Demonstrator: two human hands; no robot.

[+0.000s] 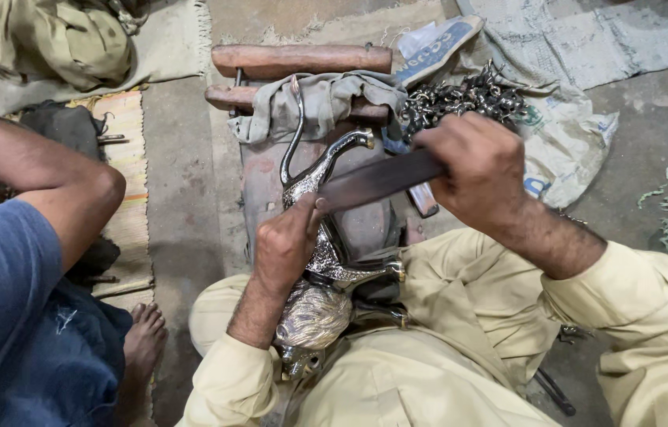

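Note:
An ornate silver metal piece (320, 261) with a curved neck and embossed body lies along my lap and a wooden block. My left hand (283, 245) presses on its middle, thumb near the flat dark file (373, 182). My right hand (480, 174) grips the file's far end, and the blade lies across the piece just below the curved neck (334, 154). The rounded base (314, 316) rests between my knees.
A wooden bench (302, 59) draped with grey cloth (326, 99) stands ahead. A heap of small metal parts (460, 99) lies on a white sack (563, 142). Another person in blue (10, 316) sits at left, a bare foot (144, 336) near my knee.

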